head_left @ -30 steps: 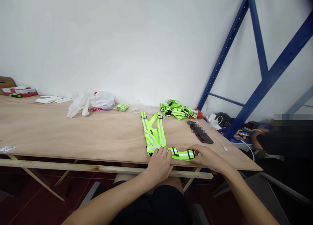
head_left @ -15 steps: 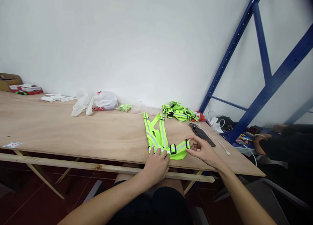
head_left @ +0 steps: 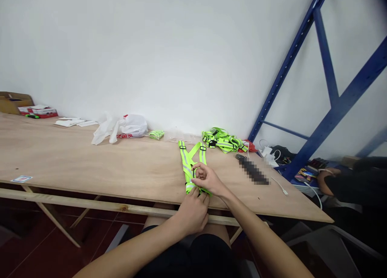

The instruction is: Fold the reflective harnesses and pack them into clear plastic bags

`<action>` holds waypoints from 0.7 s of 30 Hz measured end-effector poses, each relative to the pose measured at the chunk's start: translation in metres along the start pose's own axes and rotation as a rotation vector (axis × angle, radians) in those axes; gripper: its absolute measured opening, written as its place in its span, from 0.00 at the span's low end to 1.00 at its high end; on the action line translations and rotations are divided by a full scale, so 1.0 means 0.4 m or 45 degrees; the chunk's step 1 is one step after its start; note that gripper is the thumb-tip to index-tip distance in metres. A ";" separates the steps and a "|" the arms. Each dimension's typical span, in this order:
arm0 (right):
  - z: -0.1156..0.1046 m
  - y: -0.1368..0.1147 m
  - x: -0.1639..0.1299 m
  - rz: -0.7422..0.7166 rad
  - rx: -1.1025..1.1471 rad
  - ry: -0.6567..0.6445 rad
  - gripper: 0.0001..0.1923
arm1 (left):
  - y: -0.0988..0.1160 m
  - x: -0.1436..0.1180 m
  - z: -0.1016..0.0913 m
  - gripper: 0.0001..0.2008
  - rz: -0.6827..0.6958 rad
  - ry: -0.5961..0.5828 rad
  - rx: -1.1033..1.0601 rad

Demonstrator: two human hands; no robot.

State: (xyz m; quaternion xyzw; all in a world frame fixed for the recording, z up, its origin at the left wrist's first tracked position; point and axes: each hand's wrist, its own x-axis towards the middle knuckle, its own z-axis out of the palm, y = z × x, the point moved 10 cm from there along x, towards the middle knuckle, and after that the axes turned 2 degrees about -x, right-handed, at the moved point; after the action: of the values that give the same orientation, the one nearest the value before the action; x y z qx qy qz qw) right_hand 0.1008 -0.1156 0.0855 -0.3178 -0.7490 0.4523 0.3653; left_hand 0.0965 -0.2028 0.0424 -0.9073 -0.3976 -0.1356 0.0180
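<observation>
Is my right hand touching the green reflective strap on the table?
Touching. The head view shows the right hand with its fingers pinched on the green reflective strap near the table edge.

The vest (head_left: 191, 161) is fluorescent yellow-green woven strapping with matt grey bands and black plastic sliders. The table (head_left: 90, 165) is bare, matt plywood with visible grain, on rough timber rails. The bag (head_left: 127, 126) is thin, crinkled white plastic. The rack (head_left: 329, 96) is blue painted metal. The wall (head_left: 151, 48) is smooth, matt white.
</observation>
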 end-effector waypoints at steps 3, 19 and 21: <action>0.041 0.033 0.020 0.027 0.011 -0.043 0.23 | -0.001 -0.004 0.005 0.24 -0.010 -0.012 0.001; 0.034 0.025 0.049 0.123 -0.086 -0.222 0.26 | 0.008 -0.028 -0.002 0.25 -0.069 0.028 0.085; 0.051 0.022 0.054 0.149 -0.150 -0.285 0.25 | 0.017 -0.034 -0.012 0.22 -0.006 0.028 0.109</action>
State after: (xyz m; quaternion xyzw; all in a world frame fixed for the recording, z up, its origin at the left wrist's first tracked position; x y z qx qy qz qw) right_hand 0.0735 -0.1038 0.0766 -0.3293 -0.7906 0.4607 0.2332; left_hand 0.0918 -0.2179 0.0441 -0.9032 -0.4050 -0.1283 0.0609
